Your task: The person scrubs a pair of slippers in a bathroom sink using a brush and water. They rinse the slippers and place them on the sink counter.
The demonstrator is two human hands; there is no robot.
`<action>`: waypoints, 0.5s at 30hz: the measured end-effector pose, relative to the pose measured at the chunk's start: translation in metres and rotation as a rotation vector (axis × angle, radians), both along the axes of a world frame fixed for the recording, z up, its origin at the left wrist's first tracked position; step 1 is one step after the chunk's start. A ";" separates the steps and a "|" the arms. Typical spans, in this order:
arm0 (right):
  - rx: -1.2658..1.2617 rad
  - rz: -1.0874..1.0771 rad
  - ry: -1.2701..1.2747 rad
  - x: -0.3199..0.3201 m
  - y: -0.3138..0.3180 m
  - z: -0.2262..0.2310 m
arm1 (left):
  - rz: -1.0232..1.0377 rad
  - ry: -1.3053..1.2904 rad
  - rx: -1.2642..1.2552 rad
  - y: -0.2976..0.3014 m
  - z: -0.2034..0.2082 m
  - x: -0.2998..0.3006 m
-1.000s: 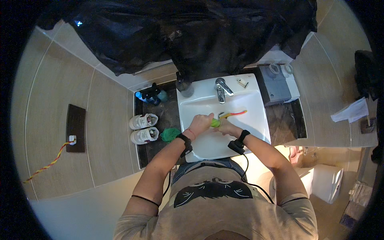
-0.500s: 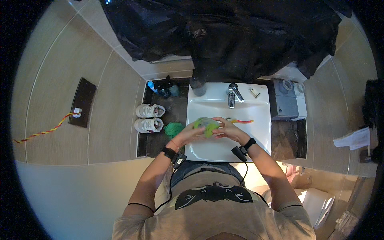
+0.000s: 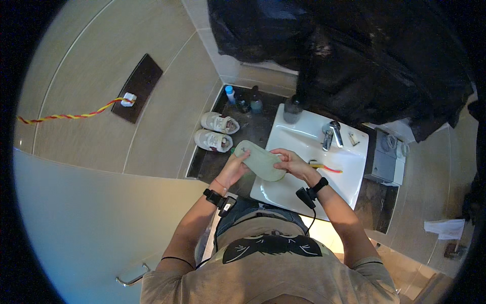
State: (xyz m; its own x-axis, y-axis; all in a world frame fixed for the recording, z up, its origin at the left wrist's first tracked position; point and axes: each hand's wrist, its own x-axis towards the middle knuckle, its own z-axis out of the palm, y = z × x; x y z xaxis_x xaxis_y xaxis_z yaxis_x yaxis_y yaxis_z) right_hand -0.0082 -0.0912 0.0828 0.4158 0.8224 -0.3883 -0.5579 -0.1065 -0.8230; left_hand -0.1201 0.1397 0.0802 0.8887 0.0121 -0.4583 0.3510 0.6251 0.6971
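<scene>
The pale green insole (image 3: 261, 161) slanted over the left edge of the white basin (image 3: 286, 195), long axis upper-left to lower-right; the left hand (image 3: 233, 170) clamped its upper end, the right hand (image 3: 294, 164) apparently pinching its side (fingertips underneath hidden), nearer the lower end.

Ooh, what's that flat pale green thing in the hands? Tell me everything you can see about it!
The pale green piece is long, flat and round-ended, shaped like a shoe insole. It looks thin, perhaps soft, with a small dark mark near its upper-left end. It slants down to the right, broad side facing up, over the edge of the white sink. The left hand grips its upper-left end, thumb on top; the right hand holds its right side. Its underside is hidden.
</scene>
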 end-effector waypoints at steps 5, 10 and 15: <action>-0.183 0.026 -0.011 -0.003 0.039 -0.016 | -0.009 0.036 0.083 0.024 -0.011 -0.018; -0.229 0.197 -0.134 -0.013 0.073 -0.012 | -0.011 0.094 0.115 0.040 -0.027 -0.037; -0.374 -0.038 -0.432 -0.022 0.096 -0.068 | -0.002 0.204 0.108 0.049 -0.050 -0.052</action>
